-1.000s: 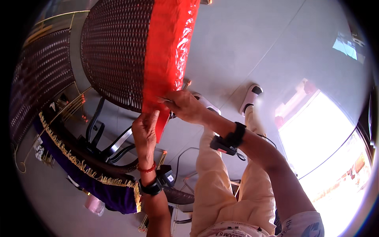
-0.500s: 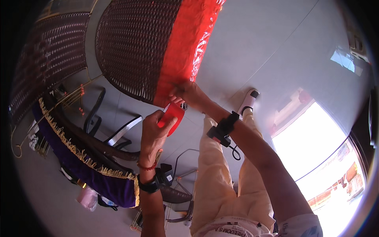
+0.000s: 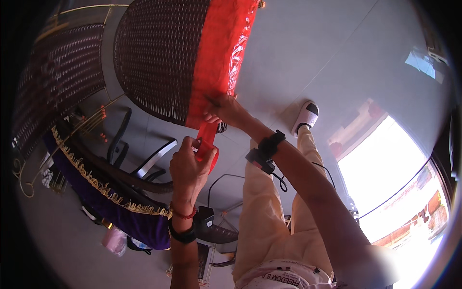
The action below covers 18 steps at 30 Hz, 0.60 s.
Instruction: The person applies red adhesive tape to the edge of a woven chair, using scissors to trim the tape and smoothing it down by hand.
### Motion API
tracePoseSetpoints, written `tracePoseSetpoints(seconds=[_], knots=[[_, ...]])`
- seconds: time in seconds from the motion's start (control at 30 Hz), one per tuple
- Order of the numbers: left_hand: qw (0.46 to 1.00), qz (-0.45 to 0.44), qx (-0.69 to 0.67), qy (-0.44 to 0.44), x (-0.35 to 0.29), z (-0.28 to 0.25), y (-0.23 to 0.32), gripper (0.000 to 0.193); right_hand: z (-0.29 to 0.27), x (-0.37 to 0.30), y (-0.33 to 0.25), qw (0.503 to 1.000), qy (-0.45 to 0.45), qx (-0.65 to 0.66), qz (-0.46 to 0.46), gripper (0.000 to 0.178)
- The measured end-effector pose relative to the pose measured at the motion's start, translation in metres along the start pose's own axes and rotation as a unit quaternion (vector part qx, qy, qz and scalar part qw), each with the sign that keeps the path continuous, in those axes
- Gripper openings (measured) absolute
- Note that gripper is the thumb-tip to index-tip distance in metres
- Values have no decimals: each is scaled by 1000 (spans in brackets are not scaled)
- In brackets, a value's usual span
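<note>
A dark brown woven wicker panel [image 3: 154, 62] lies ahead of me, its right edge covered with a wide band of shiny red tape [image 3: 216, 53]. In my left hand [image 3: 189, 161], just below the panel's near corner, is a roll of red tape [image 3: 213, 161] gripped between thumb and fingers. A short strip runs from this roll up to the red-covered corner. My right hand [image 3: 228, 111] is closed at that corner, with curled fingers on the strip where it meets the band. The palm and part of the grip are hidden.
Another woven panel [image 3: 62, 82] with a thin gold metal frame stands at the left. Below it are a purple cloth [image 3: 120, 216] with gold fringe, dark curved chair arms [image 3: 154, 159] and a pink bag [image 3: 114, 241]. A bright doorway [image 3: 385, 178] is at the right.
My left hand and the tape roll have moved down from the corner, and a strip of tape now stretches between roll and panel. My right hand stays by the corner.
</note>
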State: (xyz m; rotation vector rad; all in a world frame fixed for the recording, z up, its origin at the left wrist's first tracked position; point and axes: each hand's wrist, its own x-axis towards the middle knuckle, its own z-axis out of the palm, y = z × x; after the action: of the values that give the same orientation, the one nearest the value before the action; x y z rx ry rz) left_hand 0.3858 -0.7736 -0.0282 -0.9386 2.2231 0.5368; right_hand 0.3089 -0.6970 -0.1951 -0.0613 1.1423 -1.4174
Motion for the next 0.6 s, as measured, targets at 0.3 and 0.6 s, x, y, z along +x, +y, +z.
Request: tracePoseSetpoints(seconds=[0.3, 0.6], knots=[[972, -36, -222, -73, 3, -2, -19, 51, -9, -74, 20, 975, 28, -208, -75, 28], [960, -80, -230, -140, 9, -14, -11, 65, 3, -78, 64, 983, -73, 112, 123, 35]])
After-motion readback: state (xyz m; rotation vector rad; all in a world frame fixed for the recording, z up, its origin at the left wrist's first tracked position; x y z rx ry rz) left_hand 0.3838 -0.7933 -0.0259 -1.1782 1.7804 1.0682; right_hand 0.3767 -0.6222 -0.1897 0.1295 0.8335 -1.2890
